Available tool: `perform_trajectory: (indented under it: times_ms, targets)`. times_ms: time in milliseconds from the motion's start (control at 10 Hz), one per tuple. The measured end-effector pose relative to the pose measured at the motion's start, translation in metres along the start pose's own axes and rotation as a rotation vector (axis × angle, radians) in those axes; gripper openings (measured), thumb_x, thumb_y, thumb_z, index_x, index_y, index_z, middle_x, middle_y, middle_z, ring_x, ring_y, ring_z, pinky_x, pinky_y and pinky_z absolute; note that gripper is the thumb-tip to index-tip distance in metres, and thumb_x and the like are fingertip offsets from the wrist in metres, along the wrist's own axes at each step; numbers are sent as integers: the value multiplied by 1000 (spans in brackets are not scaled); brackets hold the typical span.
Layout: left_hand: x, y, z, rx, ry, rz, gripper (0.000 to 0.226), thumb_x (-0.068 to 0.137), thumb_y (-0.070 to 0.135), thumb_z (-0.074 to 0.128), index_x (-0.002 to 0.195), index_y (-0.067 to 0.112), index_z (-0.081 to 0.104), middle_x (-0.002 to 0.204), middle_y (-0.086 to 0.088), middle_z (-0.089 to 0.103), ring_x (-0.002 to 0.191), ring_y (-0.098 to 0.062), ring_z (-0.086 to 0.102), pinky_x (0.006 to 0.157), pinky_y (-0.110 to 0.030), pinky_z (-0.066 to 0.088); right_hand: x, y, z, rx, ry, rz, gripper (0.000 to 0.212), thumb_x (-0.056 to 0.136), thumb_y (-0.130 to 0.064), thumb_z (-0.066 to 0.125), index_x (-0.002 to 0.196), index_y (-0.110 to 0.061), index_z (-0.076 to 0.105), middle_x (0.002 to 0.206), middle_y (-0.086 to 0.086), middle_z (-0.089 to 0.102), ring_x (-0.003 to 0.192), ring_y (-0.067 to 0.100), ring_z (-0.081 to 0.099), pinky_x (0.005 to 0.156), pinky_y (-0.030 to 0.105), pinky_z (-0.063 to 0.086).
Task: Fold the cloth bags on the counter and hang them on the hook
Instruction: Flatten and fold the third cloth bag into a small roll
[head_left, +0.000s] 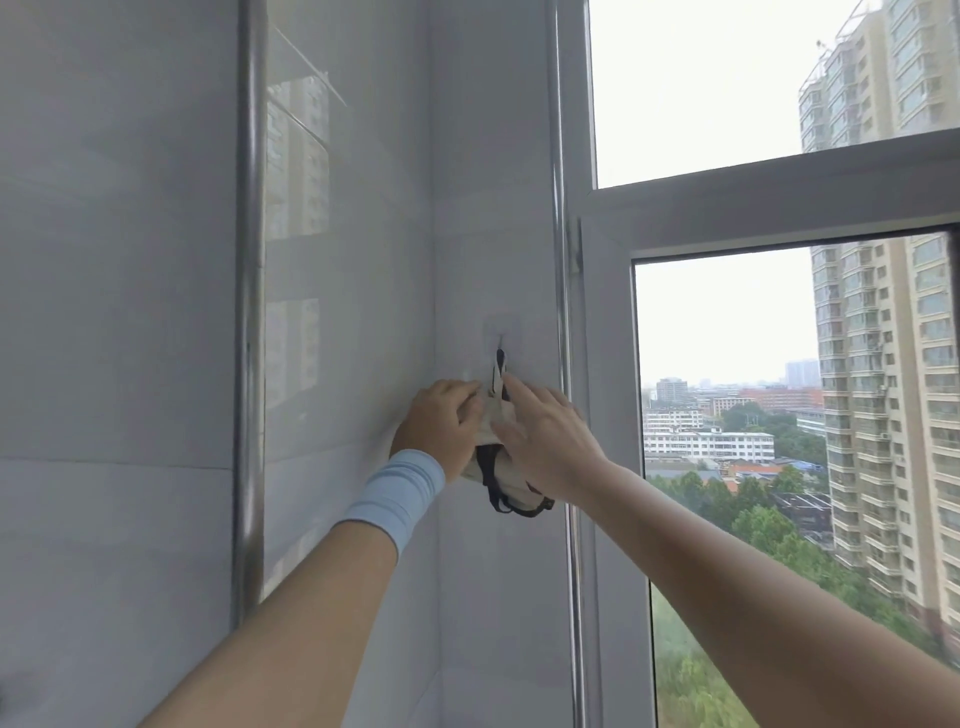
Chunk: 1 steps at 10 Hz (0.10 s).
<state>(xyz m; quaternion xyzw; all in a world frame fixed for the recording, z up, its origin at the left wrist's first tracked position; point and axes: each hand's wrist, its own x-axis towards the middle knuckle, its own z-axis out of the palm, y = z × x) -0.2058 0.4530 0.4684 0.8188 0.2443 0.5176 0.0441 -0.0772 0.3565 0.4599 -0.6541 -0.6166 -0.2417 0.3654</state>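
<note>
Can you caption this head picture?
Left hand grips and right hand touches a folded cream cloth bag, its dark strap at the clear wall hook.

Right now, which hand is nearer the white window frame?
Right. The right hand is just left of the window frame; the left hand grips the folded cream cloth bag farther left.

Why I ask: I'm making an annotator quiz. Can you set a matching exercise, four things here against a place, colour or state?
Things:
1 hook
2 cloth bag
3 sleeve
4 right hand

Descriptions:
A light blue, on the left wrist
B cream with dark straps, just below the hook
C fingers straight, touching the cloth bag
D on the wall beside the window frame

Pairs: 1-D, 2-B, 3-A, 4-C
</note>
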Motion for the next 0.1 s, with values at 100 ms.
perform_trajectory:
  times_ms: [100]
  targets:
    - [4,10,-14,-31,-4,3,50,95,41,41,141,24,48,142,3,49,131,-19,43,110,-37,35,1,-6,-23,108,33,18,57,94,-51,31,145,-26,35,142,1,49,134,27,40,109,48,36]
